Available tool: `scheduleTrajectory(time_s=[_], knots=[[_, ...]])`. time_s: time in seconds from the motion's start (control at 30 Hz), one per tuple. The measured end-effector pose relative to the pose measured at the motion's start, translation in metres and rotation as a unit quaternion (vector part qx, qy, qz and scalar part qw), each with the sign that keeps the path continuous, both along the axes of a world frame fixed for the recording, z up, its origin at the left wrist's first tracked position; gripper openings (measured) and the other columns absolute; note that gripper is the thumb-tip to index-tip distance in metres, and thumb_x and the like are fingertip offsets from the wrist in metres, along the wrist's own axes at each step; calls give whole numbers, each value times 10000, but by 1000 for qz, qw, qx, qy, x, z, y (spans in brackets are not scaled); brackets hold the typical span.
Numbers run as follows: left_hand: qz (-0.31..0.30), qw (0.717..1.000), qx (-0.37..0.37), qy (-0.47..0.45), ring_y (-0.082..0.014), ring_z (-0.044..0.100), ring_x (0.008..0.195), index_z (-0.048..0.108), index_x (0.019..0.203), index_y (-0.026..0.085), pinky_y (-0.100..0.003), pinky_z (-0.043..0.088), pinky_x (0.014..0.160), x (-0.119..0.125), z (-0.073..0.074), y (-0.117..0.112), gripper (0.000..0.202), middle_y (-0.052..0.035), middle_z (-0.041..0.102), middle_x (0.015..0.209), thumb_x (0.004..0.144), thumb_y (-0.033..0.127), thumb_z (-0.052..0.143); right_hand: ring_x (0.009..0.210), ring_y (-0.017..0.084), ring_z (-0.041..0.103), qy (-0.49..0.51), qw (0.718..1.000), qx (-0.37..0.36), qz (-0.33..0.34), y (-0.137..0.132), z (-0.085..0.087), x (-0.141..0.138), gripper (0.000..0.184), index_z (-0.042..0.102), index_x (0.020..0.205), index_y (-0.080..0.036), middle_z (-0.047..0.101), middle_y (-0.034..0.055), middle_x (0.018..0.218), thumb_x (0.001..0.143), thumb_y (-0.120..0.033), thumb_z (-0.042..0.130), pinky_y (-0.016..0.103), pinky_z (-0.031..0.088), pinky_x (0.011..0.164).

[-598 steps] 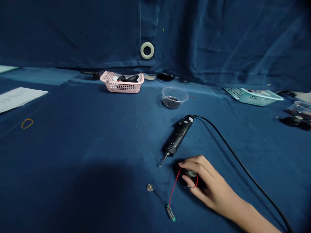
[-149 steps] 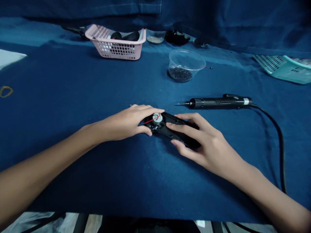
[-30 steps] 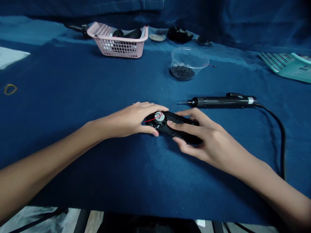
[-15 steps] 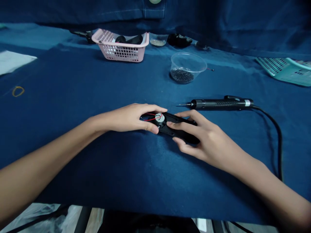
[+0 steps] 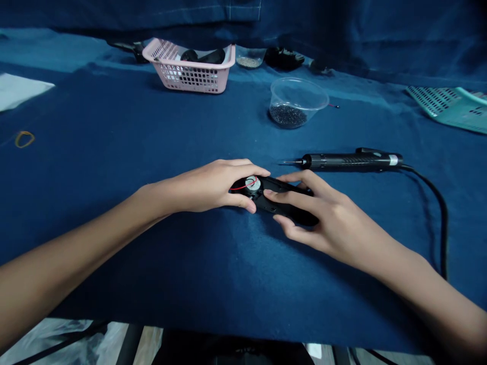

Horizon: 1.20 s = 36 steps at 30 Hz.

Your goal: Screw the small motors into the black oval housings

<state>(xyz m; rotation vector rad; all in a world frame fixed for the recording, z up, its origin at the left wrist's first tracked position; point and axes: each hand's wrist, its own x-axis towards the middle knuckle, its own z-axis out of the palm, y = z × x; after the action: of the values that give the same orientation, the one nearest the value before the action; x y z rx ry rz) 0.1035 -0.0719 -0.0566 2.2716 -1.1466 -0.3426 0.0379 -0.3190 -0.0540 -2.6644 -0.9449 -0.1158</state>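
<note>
While the left hand (image 5: pixel 209 185) pinches one end of the black casing (image 5: pixel 271 206) and the right hand (image 5: pixel 331 214) clasps the other, the step looks like steadying the silvery disc (image 5: pixel 253 187) between them, and the next move likely calls for keeping the red wire (image 5: pixel 239 188) clear.

Dark blue cloth-covered table (image 5: pixel 182 274): a long black plastic housing (image 5: pixel 276 207) lay near its middle. Beyond, to the right, a black cylindrical electric screwdriver (image 5: pixel 352 161) rested lengthwise. Farther back stood a clear round plastic tub (image 5: pixel 298 101), a pink perforated basket (image 5: pixel 190 76), a teal perforated basket (image 5: pixel 458 110). Left side held a white paper sheet (image 5: pixel 23 92), thin yellow loop (image 5: pixel 25 145).
</note>
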Motion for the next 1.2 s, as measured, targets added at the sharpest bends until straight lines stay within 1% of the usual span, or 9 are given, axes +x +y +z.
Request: scheduleTrajectory(time_s=[0.17,0.33,0.43,0.57,0.7,0.83,0.93,1.03,1.2], knots=[[3,1000,6,2,-180,553,1176,477,1397,275,-244,402,952,1,0,0,596,-1,577,1312,871,492,654,1032,181,645,1,1000,-4,-2,0,-1,0,404,613,1283,-267,505,92,1297,906,-397,551,367,588,883],[36,997,-21,60,-200,498,1292,481,1408,312,-279,362,1069,3,0,4,660,24,539,1414,813,464,723,1013,177,643,2,1000,-21,-9,0,0,-1,410,584,1306,-300,490,74,1317,914,-409,535,379,598,854],[54,995,-40,79,-197,498,1296,471,1416,305,-273,369,1073,1,2,5,723,26,525,1432,774,471,758,1020,168,633,1,999,-33,-6,1,1,0,421,545,1333,-325,478,58,1333,919,-404,524,379,597,858],[40,998,-22,34,-193,498,1281,475,1409,293,-261,378,1044,-3,3,1,692,19,538,1401,802,517,720,1113,173,592,0,999,-40,-7,2,1,0,426,504,1347,-329,467,45,1349,929,-409,499,381,572,924],[33,999,-18,23,-175,502,1264,475,1389,305,-254,375,1041,-5,0,0,599,36,534,1381,857,505,664,1199,175,547,16,999,-41,-20,2,1,-1,493,441,1382,-307,458,38,1382,927,-496,478,375,536,995],[50,998,-26,27,-177,517,1232,479,1362,324,-265,398,1013,-9,-2,-2,610,42,539,1347,830,548,675,1186,166,556,31,998,-39,-35,2,0,-1,576,361,1429,-287,462,40,1391,923,-539,471,349,539,976],[57,998,-34,1,-179,512,1224,480,1352,277,-276,403,1009,-16,-5,-4,606,9,530,1337,832,504,693,1157,163,568,25,999,-31,-28,1,-3,1,580,355,1429,-273,483,47,1360,918,-510,495,330,550,942],[39,996,-52,-54,-176,502,1227,474,1351,220,-280,385,1034,-20,-9,-6,611,-23,535,1317,835,441,714,1142,165,571,14,1000,-19,-20,0,-5,2,587,373,1413,-265,496,51,1337,897,-493,538,322,552,930],[24,993,-83,-85,-185,511,1218,471,1348,187,-304,393,1052,-20,-15,-6,642,-53,550,1301,819,439,733,1145,167,566,7,1000,-12,-15,-2,-6,2,590,391,1400,-240,497,62,1330,886,-471,567,322,546,947]])
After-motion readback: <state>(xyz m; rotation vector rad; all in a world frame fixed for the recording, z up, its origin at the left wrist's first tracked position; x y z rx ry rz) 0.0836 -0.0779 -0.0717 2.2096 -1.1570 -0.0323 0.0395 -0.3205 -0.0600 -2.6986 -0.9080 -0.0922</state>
